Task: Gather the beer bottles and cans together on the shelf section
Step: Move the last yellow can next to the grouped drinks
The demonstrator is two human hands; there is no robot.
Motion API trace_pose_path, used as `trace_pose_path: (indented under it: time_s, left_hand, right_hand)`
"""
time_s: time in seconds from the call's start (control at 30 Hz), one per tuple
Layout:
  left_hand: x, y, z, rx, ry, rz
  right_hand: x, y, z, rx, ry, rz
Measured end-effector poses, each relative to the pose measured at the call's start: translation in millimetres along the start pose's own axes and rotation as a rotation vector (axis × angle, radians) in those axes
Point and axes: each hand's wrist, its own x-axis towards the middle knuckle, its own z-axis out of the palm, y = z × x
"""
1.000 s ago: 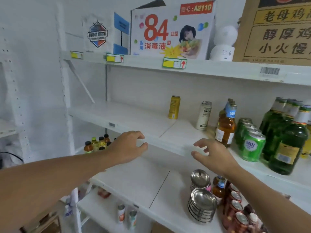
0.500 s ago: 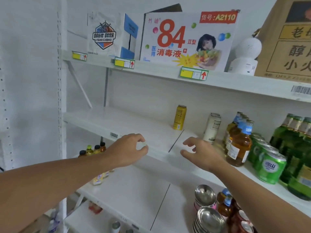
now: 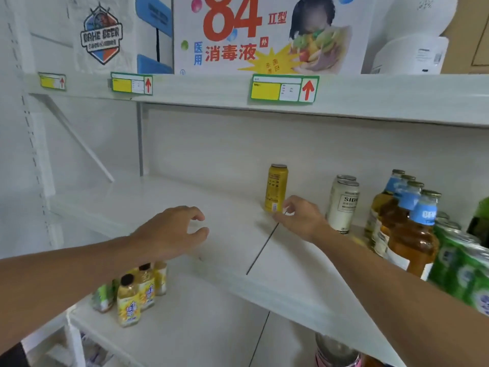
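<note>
A yellow can (image 3: 276, 188) stands alone near the back of the white middle shelf (image 3: 158, 207). My right hand (image 3: 301, 217) reaches toward it with fingers spread; its fingertips are just beside the can's base and hold nothing. To the right stand white cans (image 3: 343, 203), amber beer bottles with blue neck labels (image 3: 407, 229) and green cans (image 3: 460, 266). My left hand (image 3: 172, 234) hovers over the shelf's front part with fingers loosely curved and nothing in it.
The upper shelf (image 3: 370, 99) carries cardboard boxes (image 3: 262, 33) and price tags. Small yellow drink bottles (image 3: 129, 300) stand on the lower shelf at left. Stacked metal bowls (image 3: 336, 350) sit bottom right. A dark seam (image 3: 262, 245) divides the middle shelf.
The view has moved closer and up to the middle shelf. My right hand has gone forward from the shelf's front edge to the yellow can's base. My left hand has moved over the shelf.
</note>
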Motion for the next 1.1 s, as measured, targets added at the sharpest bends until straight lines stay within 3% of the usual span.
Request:
trace_pose_path:
  time_s: [0.37,0.67,0.8,1.1]
  left_hand:
    - [61.3,-55.8,17.7,-0.113,0.047,0.046]
    - [88.7,-86.6,9.3,-0.122,0.025,0.052]
    - [89.3,-88.1,13.0,-0.124,0.010,0.075]
    - [84.1,-44.2,13.1,-0.109,-0.011,0.078]
  right_hand:
    - [100.8,-6.5,37.6,0.324,0.141,0.242]
    - [138.1,-3.5,71.7,0.326,0.273,0.347]
    - [134.1,-2.3,70.1,0.277,0.289,0.317]
    - [79.5,-1.8,54.1,0.459,0.221,0.201]
